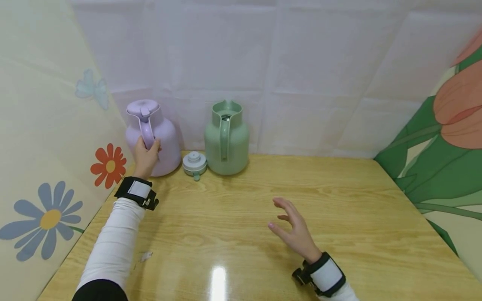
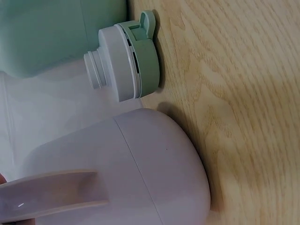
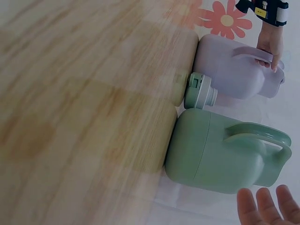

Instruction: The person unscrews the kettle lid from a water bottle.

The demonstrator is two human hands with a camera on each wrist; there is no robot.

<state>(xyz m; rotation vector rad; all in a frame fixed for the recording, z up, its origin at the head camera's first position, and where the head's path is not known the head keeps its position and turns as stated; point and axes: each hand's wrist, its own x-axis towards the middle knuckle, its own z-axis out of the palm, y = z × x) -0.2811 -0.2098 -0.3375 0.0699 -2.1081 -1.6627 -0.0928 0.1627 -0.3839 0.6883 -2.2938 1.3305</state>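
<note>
At the back left of the table stands a purple thermos jug [image 1: 169, 144] with its lid on. My left hand [image 1: 147, 156] grips its handle [image 1: 147, 133]. To the right of it is a green thermos jug [image 1: 235, 146], upright, its mouth uncovered and its handle facing me. A grey and green stopper lid [image 1: 194, 163] sits between the two jugs, upside down on the table. My right hand [image 1: 297, 234] hovers over the table at the front right, fingers spread loosely, holding nothing. In the right wrist view its fingertips [image 3: 265, 204] show near the green jug's top.
The wooden table [image 1: 339, 200] meets a white sheet [image 1: 320, 83] behind the jugs. Flower-printed cloths hang at the left [image 1: 49, 125] and right [image 1: 433, 167]. A small pale scrap [image 1: 146, 256] lies at the front left of the table.
</note>
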